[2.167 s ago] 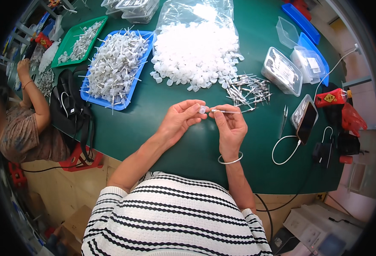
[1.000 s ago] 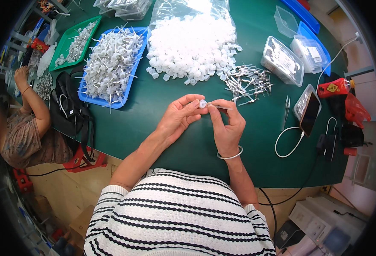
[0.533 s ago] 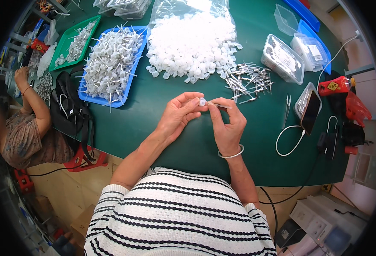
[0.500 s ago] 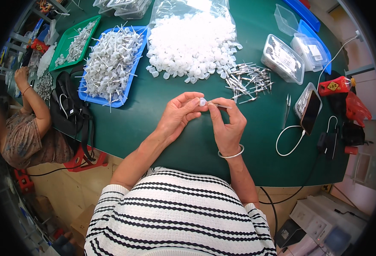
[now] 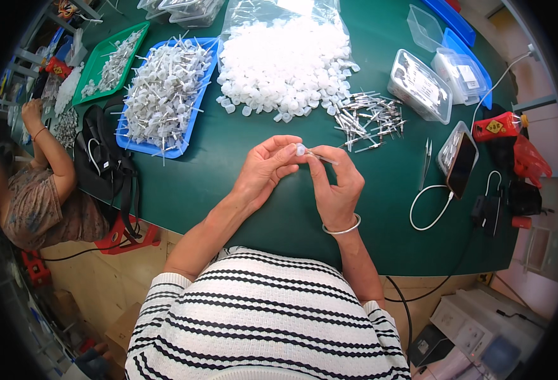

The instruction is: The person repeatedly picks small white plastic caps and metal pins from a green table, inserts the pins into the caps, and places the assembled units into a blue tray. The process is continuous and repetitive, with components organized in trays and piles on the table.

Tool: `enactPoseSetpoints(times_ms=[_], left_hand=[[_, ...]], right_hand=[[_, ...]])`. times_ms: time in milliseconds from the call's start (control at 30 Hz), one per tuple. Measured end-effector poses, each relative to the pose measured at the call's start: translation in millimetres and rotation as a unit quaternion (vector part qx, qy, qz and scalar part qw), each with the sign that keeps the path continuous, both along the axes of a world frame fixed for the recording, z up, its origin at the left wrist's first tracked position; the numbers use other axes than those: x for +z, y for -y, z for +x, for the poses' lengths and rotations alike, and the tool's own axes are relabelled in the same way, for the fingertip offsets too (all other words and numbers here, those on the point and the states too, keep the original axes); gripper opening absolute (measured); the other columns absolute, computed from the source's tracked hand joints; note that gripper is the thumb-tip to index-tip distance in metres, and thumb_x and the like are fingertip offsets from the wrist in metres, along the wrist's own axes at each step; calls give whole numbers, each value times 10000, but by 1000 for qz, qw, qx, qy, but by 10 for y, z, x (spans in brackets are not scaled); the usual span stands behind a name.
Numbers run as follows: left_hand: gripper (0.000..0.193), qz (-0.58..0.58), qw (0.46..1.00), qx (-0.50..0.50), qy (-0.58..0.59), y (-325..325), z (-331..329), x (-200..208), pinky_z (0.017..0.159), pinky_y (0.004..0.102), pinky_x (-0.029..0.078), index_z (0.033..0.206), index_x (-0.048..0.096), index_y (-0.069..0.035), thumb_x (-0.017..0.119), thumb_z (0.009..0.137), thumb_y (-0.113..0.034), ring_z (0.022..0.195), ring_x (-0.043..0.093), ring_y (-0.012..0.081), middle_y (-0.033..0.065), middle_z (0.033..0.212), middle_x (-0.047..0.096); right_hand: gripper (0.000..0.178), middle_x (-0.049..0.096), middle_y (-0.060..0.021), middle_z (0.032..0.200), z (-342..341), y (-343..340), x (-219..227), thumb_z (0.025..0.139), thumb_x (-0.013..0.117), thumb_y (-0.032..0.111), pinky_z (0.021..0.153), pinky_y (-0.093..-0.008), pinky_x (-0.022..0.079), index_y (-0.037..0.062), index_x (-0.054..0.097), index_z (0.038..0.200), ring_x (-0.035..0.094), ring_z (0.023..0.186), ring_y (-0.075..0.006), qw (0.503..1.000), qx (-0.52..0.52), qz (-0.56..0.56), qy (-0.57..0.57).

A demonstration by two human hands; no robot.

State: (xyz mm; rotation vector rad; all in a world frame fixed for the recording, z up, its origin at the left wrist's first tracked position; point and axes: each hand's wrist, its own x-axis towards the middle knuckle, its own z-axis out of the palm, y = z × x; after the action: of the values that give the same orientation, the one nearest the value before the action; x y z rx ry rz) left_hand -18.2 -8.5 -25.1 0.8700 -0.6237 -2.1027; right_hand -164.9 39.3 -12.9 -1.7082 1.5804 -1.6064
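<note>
Between the thumb and forefinger of my left hand (image 5: 265, 166) is a small white plastic cap (image 5: 300, 149). My right hand (image 5: 337, 187) pinches a thin metal pin (image 5: 327, 159), its inner end up against the cap; whether it sits inside the cap I cannot tell. Beyond my hands lies a big heap of loose white caps (image 5: 279, 66), spilling from a clear plastic bag (image 5: 241, 14). A pile of metal pins (image 5: 371, 119) lies to its right. On the left, a blue tray (image 5: 124, 140) is heaped with caps that have pins through them.
A green tray (image 5: 141, 39) with similar pieces stands at the far left. Tweezers (image 5: 426, 163), a phone (image 5: 461, 166) with a white cable and clear plastic boxes (image 5: 419, 87) are on the right. A black bag (image 5: 104, 158) and a seated co-worker (image 5: 44, 190) are at left.
My right hand has shifted very slightly, and the pin's outer end now sits a little nearer the cap. My left hand keeps its hold on the cap.
</note>
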Motion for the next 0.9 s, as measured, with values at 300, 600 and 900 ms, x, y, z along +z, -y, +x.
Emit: enactPoseSetpoints(times_ms=[300, 600, 900], left_hand=[[214, 18, 999, -7, -27, 9, 8, -35, 686, 181, 562, 1102, 605, -15, 624, 918, -123, 863, 676, 127, 58, 963, 672], [206, 22, 999, -12, -43, 12, 20, -49, 676, 181, 556, 1096, 605, -18, 622, 921, -125, 867, 678, 125, 56, 965, 674], [219, 17, 999, -27, -23, 23, 45, -56, 667, 176, 564, 1101, 603, -11, 621, 922, -135, 878, 688, 139, 63, 956, 677]], right_hand=[[204, 669, -82, 891, -4, 2, 9, 776, 698, -23, 657, -323, 513, 47, 639, 958, 646, 771, -240, 999, 9, -30, -17], [212, 672, -77, 894, -15, 8, -23, 774, 703, -21, 651, -312, 515, 50, 639, 963, 643, 766, -231, 999, 14, -42, -28], [131, 681, -82, 858, -55, 5, -10, 796, 693, -25, 639, -271, 524, 2, 648, 917, 662, 712, -181, 995, 43, 31, 89]])
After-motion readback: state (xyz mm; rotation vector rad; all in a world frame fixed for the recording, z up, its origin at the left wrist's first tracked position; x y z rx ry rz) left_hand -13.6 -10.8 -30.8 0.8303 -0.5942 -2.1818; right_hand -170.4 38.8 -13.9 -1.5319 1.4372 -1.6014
